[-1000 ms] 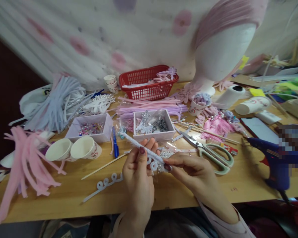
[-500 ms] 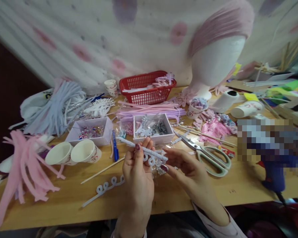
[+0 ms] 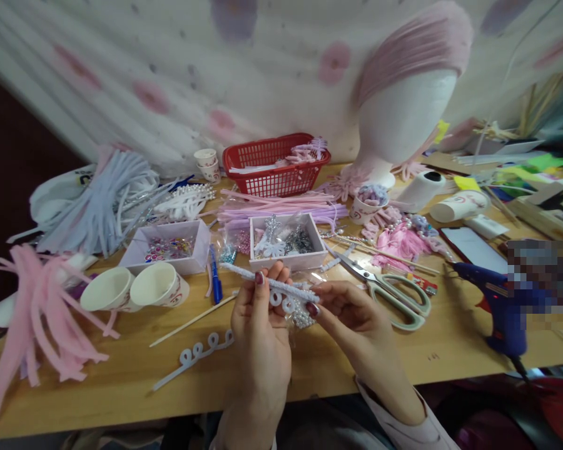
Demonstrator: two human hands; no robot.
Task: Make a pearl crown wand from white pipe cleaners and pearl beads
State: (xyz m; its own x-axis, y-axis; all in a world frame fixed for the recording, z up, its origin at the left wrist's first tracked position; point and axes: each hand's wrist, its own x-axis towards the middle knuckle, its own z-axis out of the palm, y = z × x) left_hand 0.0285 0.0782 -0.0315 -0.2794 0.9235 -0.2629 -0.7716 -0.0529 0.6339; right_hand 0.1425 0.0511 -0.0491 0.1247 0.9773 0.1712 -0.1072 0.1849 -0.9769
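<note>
My left hand (image 3: pixel 263 340) is closed on a pale blue-white pipe cleaner (image 3: pixel 281 289) that has small curled loops under its straight stem. Thumb and fingers of my right hand (image 3: pixel 356 319) pinch the stem's right end. Below the fingers, a clear bag of silvery beads (image 3: pixel 303 317) lies on the table, partly hidden. To the left of my left wrist rests a second pipe cleaner (image 3: pixel 192 356) bent into a row of loops, its right end hidden behind the hand. A thin wooden stick (image 3: pixel 192 320) lies just above it.
Scissors (image 3: pixel 398 297) and a blue glue gun (image 3: pixel 502 306) lie on the right, near a phone (image 3: pixel 473 249). White boxes of beads (image 3: pixel 288 259), a blue pen (image 3: pixel 216 281), paper cups (image 3: pixel 157 286), a red basket (image 3: pixel 276 181) and a foam head (image 3: pixel 403 119) stand around.
My right hand's fingertips have closed onto the right end of the pipe cleaner; before, they were more apart around it. The view has shifted slightly, showing a phone on the right.
</note>
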